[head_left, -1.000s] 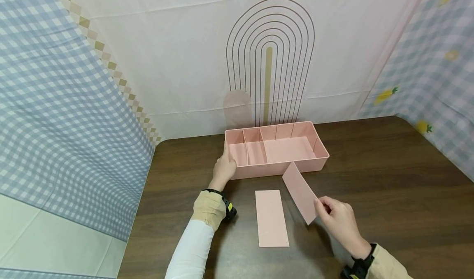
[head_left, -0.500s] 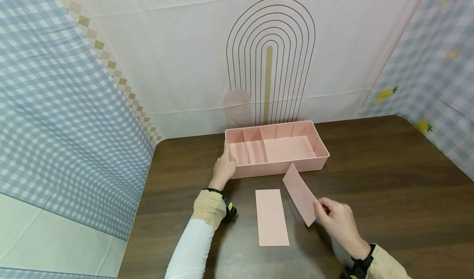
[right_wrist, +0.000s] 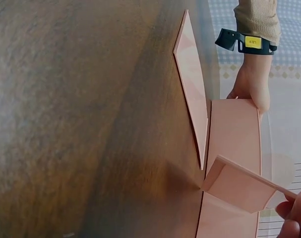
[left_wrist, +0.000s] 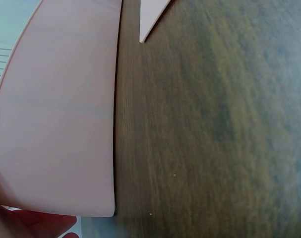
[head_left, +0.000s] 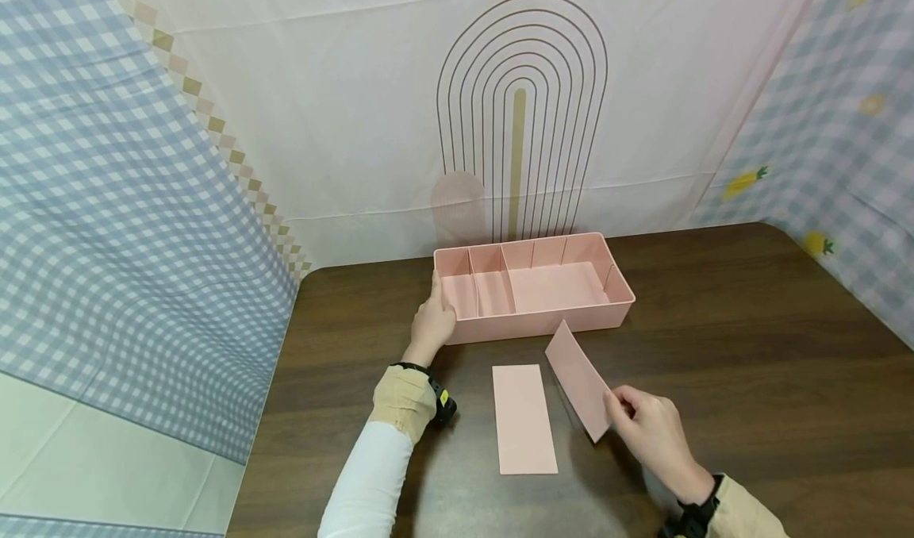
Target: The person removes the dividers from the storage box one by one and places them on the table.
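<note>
Left hand (head_left: 432, 323) against box (head_left: 524, 326) end, finger curl unclear; right hand (head_left: 653, 435) pinches tilted panel (head_left: 578, 383) by edge. Best: brace box, square panel.

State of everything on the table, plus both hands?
Pink box: upright, open-topped, split into three compartments
Loose panel: lying flat, unheld
Held panel: tilted, outside the box
Left hand: holding the box's left end
Right hand: pinching the held panel
</note>
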A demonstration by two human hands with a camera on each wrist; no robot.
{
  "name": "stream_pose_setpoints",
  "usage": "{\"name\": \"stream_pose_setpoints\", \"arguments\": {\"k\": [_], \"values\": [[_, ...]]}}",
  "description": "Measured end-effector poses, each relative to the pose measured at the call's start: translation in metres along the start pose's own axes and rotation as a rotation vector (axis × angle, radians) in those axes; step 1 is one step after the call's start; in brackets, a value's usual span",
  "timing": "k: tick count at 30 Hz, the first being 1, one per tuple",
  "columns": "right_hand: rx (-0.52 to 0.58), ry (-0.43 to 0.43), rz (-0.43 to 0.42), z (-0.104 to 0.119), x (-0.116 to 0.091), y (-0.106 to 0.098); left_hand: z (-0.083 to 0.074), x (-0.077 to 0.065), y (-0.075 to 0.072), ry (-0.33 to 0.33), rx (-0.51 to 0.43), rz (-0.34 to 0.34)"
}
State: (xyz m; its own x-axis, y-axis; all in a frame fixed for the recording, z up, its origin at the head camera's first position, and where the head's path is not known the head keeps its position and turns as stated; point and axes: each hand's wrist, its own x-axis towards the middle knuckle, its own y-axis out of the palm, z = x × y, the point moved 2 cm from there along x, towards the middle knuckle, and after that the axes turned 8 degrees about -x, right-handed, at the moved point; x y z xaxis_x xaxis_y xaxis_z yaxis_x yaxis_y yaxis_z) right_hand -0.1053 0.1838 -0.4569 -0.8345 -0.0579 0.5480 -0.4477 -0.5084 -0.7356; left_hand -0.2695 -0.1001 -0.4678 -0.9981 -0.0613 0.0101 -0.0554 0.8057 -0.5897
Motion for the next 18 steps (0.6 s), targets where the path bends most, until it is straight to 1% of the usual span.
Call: {"name": "stream_pose_setpoints", "arguments": {"k": [10,18], "values": [[-0.024,0.022,0.007,-0.0030,-0.0047,0.0009,0.0000,0.0008,0.0005,-0.006,0.000,0.002],[-0.044,0.035,0.052,-0.0050,-0.0063,0.0017,-0.0005,0.0010,0.0003,-0.006,0.009,-0.003]]}}
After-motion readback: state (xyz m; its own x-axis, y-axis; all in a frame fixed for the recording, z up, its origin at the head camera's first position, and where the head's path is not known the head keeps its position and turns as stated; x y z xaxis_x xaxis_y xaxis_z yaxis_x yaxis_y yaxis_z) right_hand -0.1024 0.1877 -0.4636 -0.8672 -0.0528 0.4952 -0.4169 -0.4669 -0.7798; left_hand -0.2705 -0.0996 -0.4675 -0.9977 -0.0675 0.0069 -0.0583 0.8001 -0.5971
